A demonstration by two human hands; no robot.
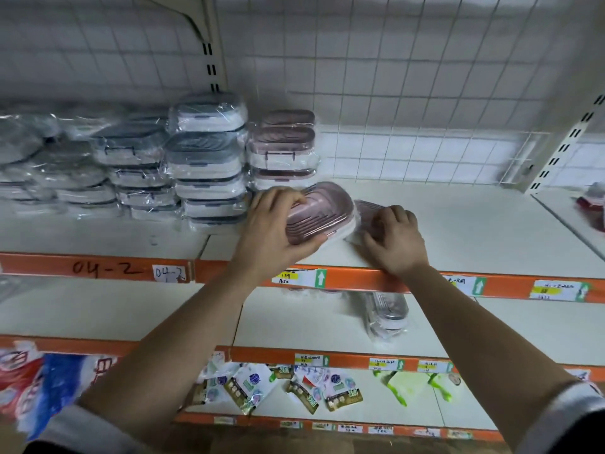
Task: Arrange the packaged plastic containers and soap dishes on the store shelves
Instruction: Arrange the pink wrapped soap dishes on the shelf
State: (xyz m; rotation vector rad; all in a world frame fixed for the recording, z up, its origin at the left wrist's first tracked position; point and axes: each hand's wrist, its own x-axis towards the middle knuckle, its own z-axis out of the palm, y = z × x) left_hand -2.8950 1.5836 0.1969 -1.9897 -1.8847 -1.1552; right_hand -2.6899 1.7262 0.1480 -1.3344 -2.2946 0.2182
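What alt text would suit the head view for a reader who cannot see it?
On a white store shelf, the left hand grips a tilted, wrapped pink soap dish while the right hand holds a second pink dish beside it. Stacks of wrapped grey-lidded containers and pink-lidded containers stand just behind, to the left.

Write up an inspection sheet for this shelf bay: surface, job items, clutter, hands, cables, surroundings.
Surface: white top shelf with orange price rail.
Job's things: grey container stacks and pink stack at back; tilted pink soap dish; second pink dish beside it; one wrapped dish on the shelf below.
Clutter: loose packets on the bottom shelf.
Hands: left hand grips the tilted dish; right hand curls over the second dish.
Cables: nothing seen.
Surroundings: wire grid back panel.
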